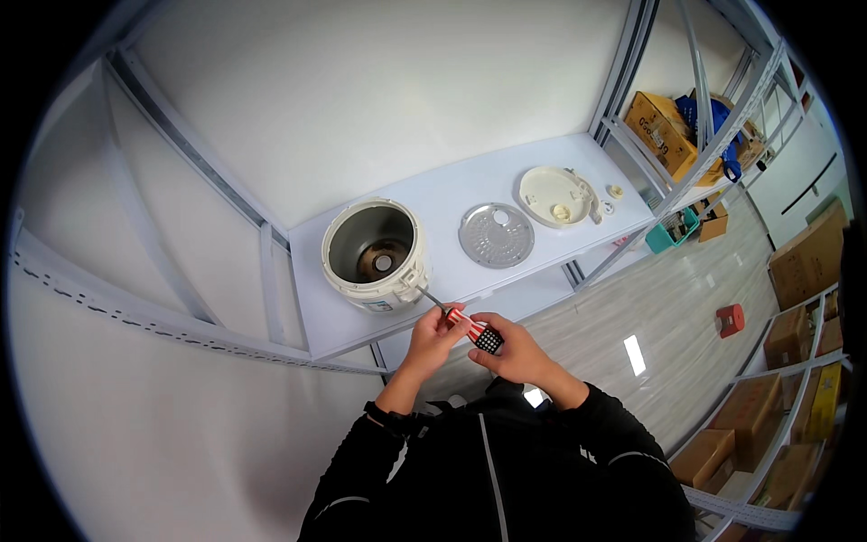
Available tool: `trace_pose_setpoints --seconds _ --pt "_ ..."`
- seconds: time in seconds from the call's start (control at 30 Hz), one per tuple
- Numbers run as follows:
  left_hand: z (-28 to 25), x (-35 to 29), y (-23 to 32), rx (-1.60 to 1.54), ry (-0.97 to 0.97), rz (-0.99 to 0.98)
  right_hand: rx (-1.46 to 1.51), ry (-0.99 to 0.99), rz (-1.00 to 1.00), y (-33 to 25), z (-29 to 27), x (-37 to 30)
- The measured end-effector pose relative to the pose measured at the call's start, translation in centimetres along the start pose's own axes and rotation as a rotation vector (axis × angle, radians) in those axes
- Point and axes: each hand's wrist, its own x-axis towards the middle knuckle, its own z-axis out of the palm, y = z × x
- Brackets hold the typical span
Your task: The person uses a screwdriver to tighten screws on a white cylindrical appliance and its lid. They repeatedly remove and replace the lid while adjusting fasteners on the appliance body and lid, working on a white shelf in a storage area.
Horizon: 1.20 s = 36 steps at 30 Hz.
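Note:
A screwdriver (474, 333) with a red-and-white striped handle and a black, white-dotted end is between my hands. My left hand (434, 338) closes around the front of the handle, near the shaft. At the handle's rear end, the fingers of my right hand (515, 350) grip it. The shaft points up and left, its tip at the side of a white rice cooker body (411, 287); whether it sits in a screw I cannot tell. The cooker stands open without its lid, its grey inside showing a brown-stained bottom with a round metal centre.
On the white shelf (470, 187) lie a perforated metal disc (497, 244), a cream lid (542, 185) and small round parts (615, 191). Grey metal uprights frame the shelf. Cardboard boxes (754, 411) fill a rack at right; a red object (730, 320) is on the floor.

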Motion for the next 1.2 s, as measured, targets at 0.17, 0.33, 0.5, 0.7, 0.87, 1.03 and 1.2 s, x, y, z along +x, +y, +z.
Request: trace_pose_setpoints --seconds 0.17,0.33,0.5,0.7,0.87,1.03,1.2 --pt "-0.1 -0.3 0.3 -0.044 -0.025 0.017 0.105 -0.029 0.082 -0.2 -0.2 0.2" --pt "0.0 -0.4 0.3 -0.127 -0.063 0.032 0.221 -0.04 0.115 1.1 -0.2 0.3" --pt "-0.6 0.5 -0.1 -0.313 0.084 -0.056 0.069 -0.034 0.094 -0.1 -0.3 0.2" --pt "-1.9 2.1 0.5 -0.362 0.323 -0.082 -0.07 0.053 0.011 -0.1 -0.4 0.1" --pt "-2.2 3.1 -0.5 -0.316 0.346 -0.019 -0.216 0.103 -0.049 -0.6 -0.4 0.1" --pt "-1.9 3.3 -0.8 -0.367 0.332 -0.012 -0.248 0.115 -0.06 -0.8 -0.5 0.1" --pt "-1.6 3.4 -0.4 -0.448 0.361 -0.037 -0.214 0.099 -0.06 -0.3 -0.5 0.2"
